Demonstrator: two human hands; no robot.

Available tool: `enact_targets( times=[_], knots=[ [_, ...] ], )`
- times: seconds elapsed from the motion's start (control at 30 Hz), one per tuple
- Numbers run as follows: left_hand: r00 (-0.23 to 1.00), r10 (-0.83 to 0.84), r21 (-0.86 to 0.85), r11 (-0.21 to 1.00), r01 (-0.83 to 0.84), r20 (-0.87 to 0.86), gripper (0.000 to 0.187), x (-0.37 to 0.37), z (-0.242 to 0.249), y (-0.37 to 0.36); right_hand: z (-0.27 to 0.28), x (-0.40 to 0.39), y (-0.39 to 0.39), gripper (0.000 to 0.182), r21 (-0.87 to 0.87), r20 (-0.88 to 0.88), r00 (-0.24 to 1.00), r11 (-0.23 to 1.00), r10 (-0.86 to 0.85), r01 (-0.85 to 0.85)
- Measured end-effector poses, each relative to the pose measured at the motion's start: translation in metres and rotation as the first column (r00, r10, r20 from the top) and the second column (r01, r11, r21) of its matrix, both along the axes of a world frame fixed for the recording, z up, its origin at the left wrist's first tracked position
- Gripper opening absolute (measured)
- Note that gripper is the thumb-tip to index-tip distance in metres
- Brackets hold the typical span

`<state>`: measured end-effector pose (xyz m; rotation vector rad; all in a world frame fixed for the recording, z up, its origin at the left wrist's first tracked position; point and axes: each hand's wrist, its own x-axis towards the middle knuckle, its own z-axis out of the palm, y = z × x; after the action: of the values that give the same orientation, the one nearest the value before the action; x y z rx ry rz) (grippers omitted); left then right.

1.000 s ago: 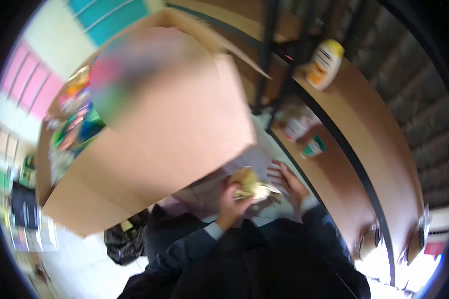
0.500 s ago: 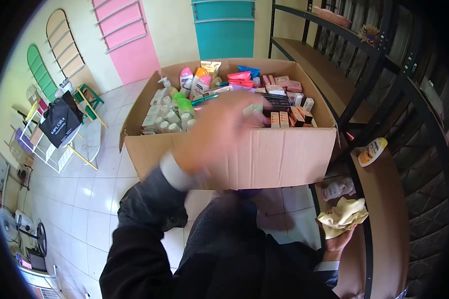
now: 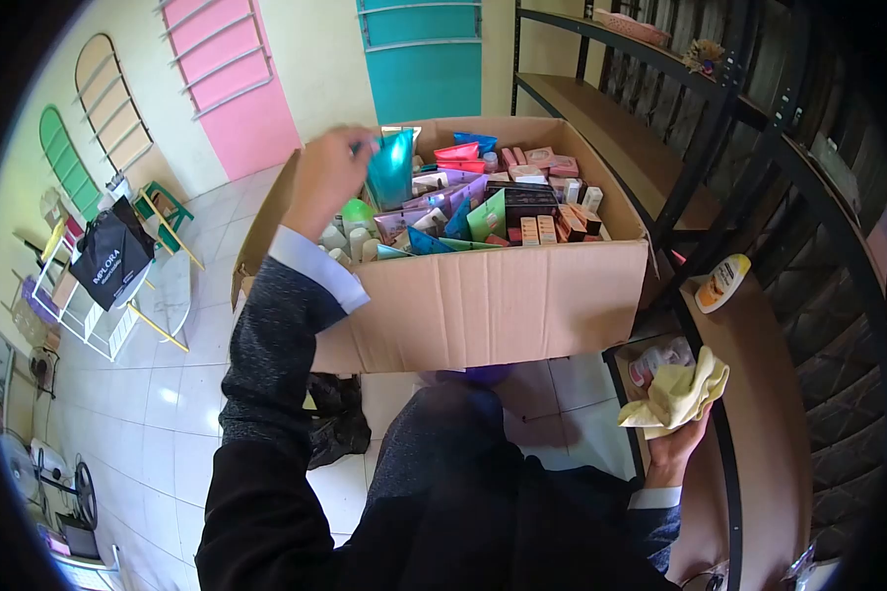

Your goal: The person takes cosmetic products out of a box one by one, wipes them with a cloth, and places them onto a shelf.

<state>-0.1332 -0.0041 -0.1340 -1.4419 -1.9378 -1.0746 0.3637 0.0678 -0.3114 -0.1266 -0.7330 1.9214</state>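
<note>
My left hand (image 3: 330,177) is closed on the end of a shiny teal squeeze tube (image 3: 391,172), raised over the left part of a big cardboard box (image 3: 463,305). Inside the box lie several purple tubes (image 3: 453,197), a green tube (image 3: 488,217), white bottles with a green cap (image 3: 357,213) and small cartons (image 3: 538,230). My forearm hides part of the box's left side. At the lower right, my right hand (image 3: 678,448) grips a folded yellow cloth (image 3: 675,394) beside the shelf.
A dark-framed rack with brown shelves (image 3: 601,138) runs along the right. One lotion bottle (image 3: 722,284) stands on its lower board, with a pinkish bottle (image 3: 655,361) below. A black bag (image 3: 113,254) hangs by a white rack at left; a black plastic bag (image 3: 337,428) lies on the floor.
My left hand has moved left and up from the box's middle, and the teal tube now shows in it. The right hand still holds the cloth, slightly shifted.
</note>
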Motion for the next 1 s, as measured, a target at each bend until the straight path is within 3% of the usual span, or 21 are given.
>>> enact_targets(
  times=[0.03, 0.1, 0.17, 0.23, 0.3, 0.33, 0.37, 0.43, 0.5, 0.53, 0.57, 0.6, 0.67, 0.7, 0.73, 0.77, 0.8, 0.83, 0.9, 0.97, 1.0],
  knots=[
    [1.0, -0.007, 0.001, 1.0, 0.007, -0.003, 0.011, 0.006, 0.013, 0.0, 0.007, -0.001, 0.003, 0.062, 0.042, 0.011, 1.0, 0.999, -0.006, 0.005],
    [0.881, -0.431, 0.355, 0.869, 0.346, 0.196, 0.012, 0.021, 0.043, 0.0, 0.03, -0.006, 0.014, 0.064, 0.237, 0.076, 0.995, 0.971, -0.057, 0.038],
    [0.867, -0.486, 0.447, 0.803, 0.394, 0.11, 0.011, 0.056, 0.068, 0.004, 0.045, -0.009, 0.034, 0.06, 0.234, 0.11, 0.949, 0.936, -0.295, 0.263],
    [0.837, -0.547, 0.526, 0.72, 0.453, 0.027, 0.011, 0.092, 0.081, 0.015, 0.132, -0.058, 0.007, 0.059, 0.447, 0.172, 0.801, 0.77, -0.574, 0.456],
    [0.827, -0.562, 0.558, 0.69, 0.461, 0.01, 0.009, 0.127, 0.081, 0.027, 0.193, -0.099, -0.008, 0.055, 0.712, 0.008, 0.67, 0.475, -0.742, 0.517],
    [0.782, -0.623, 0.561, 0.654, 0.508, 0.018, 0.007, 0.15, 0.078, 0.031, 0.206, -0.116, -0.002, 0.049, 0.809, -0.139, 0.597, 0.257, -0.79, 0.529],
    [0.759, -0.651, 0.55, 0.643, 0.532, 0.026, 0.007, 0.17, 0.073, 0.035, 0.209, -0.132, 0.007, 0.048, 0.87, -0.306, 0.371, -0.099, -0.877, 0.482],
    [0.669, -0.743, 0.685, 0.504, 0.526, 0.033, 0.006, 0.201, 0.064, 0.041, 0.216, -0.143, -0.015, 0.052, 0.951, -0.306, 0.245, -0.284, -0.92, 0.123],
    [0.624, -0.781, 0.742, 0.432, 0.512, 0.023, 0.006, 0.217, 0.063, 0.043, 0.201, -0.137, -0.016, 0.056, 0.971, -0.218, 0.336, -0.167, -0.916, 0.173],
    [0.663, -0.748, 0.742, 0.452, 0.495, 0.013, 0.008, 0.217, 0.063, 0.042, 0.189, -0.128, -0.022, 0.052, 0.993, -0.12, 0.341, -0.118, -0.932, 0.026],
    [0.704, -0.71, 0.741, 0.476, 0.473, 0.006, 0.01, 0.218, 0.063, 0.041, 0.169, -0.127, -0.025, 0.047, 0.996, -0.088, 0.383, -0.082, -0.92, 0.03],
    [0.687, -0.726, 0.754, 0.473, 0.456, 0.04, 0.013, 0.219, 0.065, 0.042, 0.147, -0.121, -0.023, 0.045, 0.989, -0.072, 0.351, -0.112, -0.934, -0.094],
    [0.657, -0.753, 0.772, 0.441, 0.458, 0.04, 0.014, 0.224, 0.075, 0.045, 0.105, -0.11, -0.022, 0.044, 0.952, 0.199, 0.36, 0.092, -0.911, -0.293],
    [0.635, -0.772, 0.79, 0.412, 0.454, 0.037, 0.015, 0.225, 0.077, 0.046, 0.084, -0.104, -0.014, 0.044, 0.951, 0.2, 0.356, 0.094, -0.913, -0.294],
    [0.55, -0.826, 0.78, 0.425, 0.459, 0.126, 0.018, 0.225, 0.076, 0.047, 0.064, -0.095, -0.004, 0.044, 0.974, 0.226, 0.426, 0.206, -0.876, -0.093],
    [0.548, -0.827, 0.783, 0.421, 0.458, 0.125, 0.018, 0.226, 0.075, 0.051, 0.055, -0.088, 0.002, 0.045, 0.942, 0.229, 0.5, 0.32, -0.835, 0.102],
    [0.386, -0.89, 0.792, 0.411, 0.451, 0.242, 0.019, 0.229, 0.07, 0.055, 0.068, -0.077, -0.005, 0.047, 0.707, 0.378, 0.708, 0.68, -0.596, 0.194],
    [0.204, -0.913, 0.799, 0.407, 0.444, 0.352, 0.021, 0.232, 0.063, 0.06, 0.081, -0.068, -0.014, 0.051, 0.337, 0.375, 0.88, 0.927, -0.292, 0.164],
    [0.161, -0.907, 0.816, 0.42, 0.398, 0.389, 0.024, 0.244, 0.043, 0.077, 0.083, -0.07, -0.015, 0.08, 0.396, 0.118, 0.987, 0.916, -0.111, 0.056],
    [0.058, -0.938, 0.867, 0.34, 0.364, 0.343, 0.024, 0.263, 0.019, 0.096, 0.078, -0.083, -0.027, 0.083, 0.488, 0.261, 0.919, 0.862, -0.296, 0.139],
    [-0.038, -0.923, 0.864, 0.342, 0.369, 0.382, 0.031, 0.268, 0.011, 0.099, 0.074, -0.088, -0.03, 0.081, 0.32, 0.363, 0.877, 0.926, -0.313, 0.198]
  ],
)
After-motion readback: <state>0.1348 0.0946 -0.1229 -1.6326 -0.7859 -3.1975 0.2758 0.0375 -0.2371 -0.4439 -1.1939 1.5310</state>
